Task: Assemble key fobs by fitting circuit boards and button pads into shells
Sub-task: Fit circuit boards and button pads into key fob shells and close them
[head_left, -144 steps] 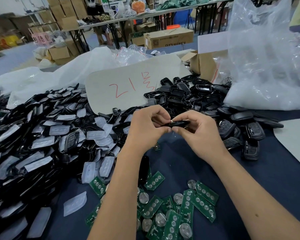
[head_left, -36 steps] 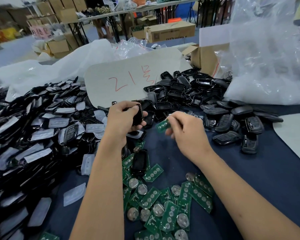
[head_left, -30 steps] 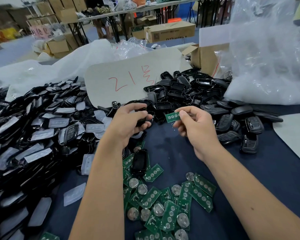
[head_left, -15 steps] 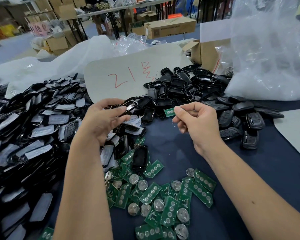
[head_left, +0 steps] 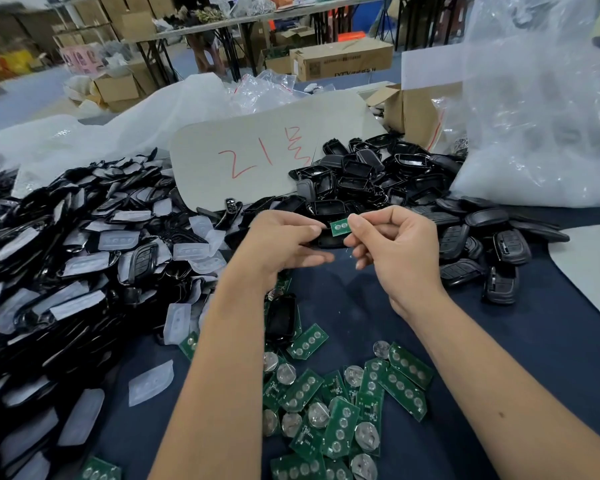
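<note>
My left hand [head_left: 281,244] holds a black key fob shell [head_left: 329,241] between thumb and fingers, above the blue table. My right hand [head_left: 395,251] pinches a small green circuit board [head_left: 339,227] by one end and holds it right at the shell's upper edge. Several more green circuit boards [head_left: 340,410] with coin cells lie heaped near the table's front. A big pile of black shells with clear button pads [head_left: 84,265] fills the left. Empty black shells [head_left: 368,178] are piled behind my hands.
Closed black fobs [head_left: 499,251] lie at the right. A grey card with red writing [head_left: 257,157] leans behind the piles. A large clear plastic bag [head_left: 541,116] stands at the back right, beside a cardboard box [head_left: 416,112]. A lone black shell [head_left: 280,318] lies under my left forearm.
My left hand came back from the left pile with a black shell and met my right hand, which kept the green board pinched and now holds it against the shell.
</note>
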### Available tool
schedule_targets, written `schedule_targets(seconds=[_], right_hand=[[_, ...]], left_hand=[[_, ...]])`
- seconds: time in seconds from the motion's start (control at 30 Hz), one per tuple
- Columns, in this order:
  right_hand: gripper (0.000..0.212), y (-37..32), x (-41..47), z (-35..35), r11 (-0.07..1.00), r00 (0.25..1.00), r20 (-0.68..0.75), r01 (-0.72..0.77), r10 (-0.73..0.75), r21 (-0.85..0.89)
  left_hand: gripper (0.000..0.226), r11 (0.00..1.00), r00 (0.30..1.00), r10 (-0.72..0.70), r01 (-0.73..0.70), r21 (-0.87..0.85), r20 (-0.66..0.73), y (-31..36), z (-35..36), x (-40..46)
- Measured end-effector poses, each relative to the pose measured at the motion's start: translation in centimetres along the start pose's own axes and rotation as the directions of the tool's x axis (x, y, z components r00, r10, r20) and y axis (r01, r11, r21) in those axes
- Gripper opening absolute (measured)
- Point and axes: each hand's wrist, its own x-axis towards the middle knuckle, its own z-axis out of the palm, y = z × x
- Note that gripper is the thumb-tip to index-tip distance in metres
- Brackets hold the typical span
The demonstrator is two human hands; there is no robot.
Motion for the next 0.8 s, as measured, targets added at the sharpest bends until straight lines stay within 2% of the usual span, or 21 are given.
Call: schedule_targets(seconds=[0.17,0.4,0.53,0.63,0.8], right_hand=[[0.018,0.41,0.02,-0.31,0.981,1.000,-0.015,0.012,-0.015,-0.194],[0.014,0.15,-0.15,-0.11,0.959,0.999,-0.030,0.029,-0.039,-0.281],[0.016,-0.09,-0.32,0.05,0.898,0.992,-0.071,0.065,-0.106,-0.434],[0.020,-0.23,-0.40,0.11,0.863,0.986,-0.094,0.074,-0.139,-0.499],[0.033,-0.45,-0.54,0.02,0.828,0.985,-0.114,0.048,-0.133,-0.558]], left_hand=[[0.015,0.998,0.999,0.018,-0.019,-0.056,-0.026,-0.21,1.43,0.25],[0.017,0.997,1.000,0.010,-0.009,-0.071,0.007,-0.33,1.23,0.40],[0.007,0.998,0.999,0.039,-0.039,-0.046,0.005,-0.50,1.12,0.45],[0.019,0.996,0.995,0.094,-0.094,0.007,0.016,-0.83,1.06,0.55],[0.020,0.989,0.990,0.142,-0.143,0.047,0.012,-0.86,0.78,0.52]])
